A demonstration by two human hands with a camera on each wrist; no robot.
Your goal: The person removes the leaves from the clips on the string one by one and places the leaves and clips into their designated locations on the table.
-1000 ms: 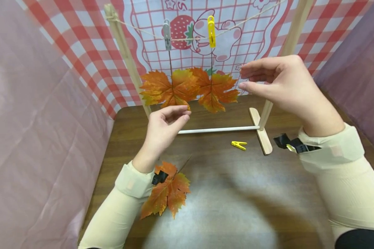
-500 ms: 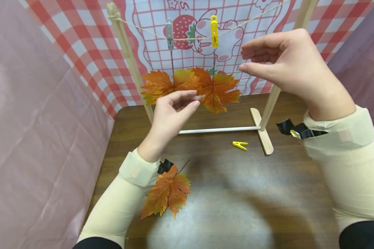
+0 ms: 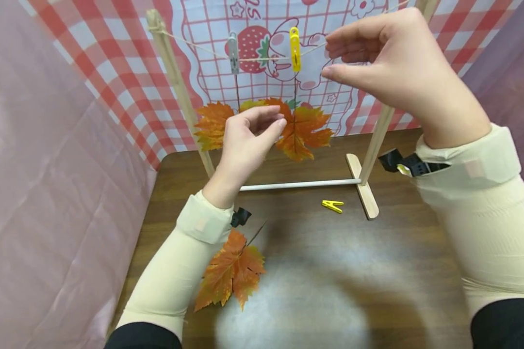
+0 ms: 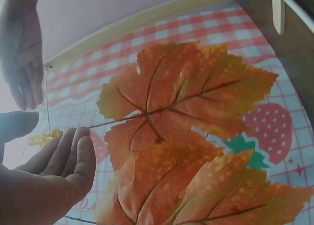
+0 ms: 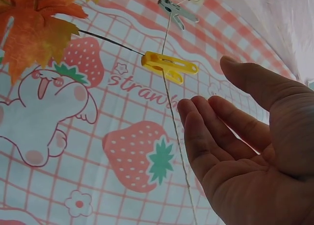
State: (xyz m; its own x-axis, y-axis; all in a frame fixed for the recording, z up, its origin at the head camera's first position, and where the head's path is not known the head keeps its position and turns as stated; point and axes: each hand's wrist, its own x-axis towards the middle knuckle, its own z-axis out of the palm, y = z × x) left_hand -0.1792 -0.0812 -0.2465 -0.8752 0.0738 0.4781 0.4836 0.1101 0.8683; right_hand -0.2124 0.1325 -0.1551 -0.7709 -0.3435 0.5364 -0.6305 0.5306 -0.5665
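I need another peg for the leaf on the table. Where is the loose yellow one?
In the head view the loose yellow peg lies on the table, right of centre, just left of the wooden stand's right foot and in front of its crossbar.

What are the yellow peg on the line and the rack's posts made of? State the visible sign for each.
Yellow peg: likely plastic; smooth, uniform bright colour, moulded look. Rack post: apparently unpainted wood; pale, matte, square-cut.
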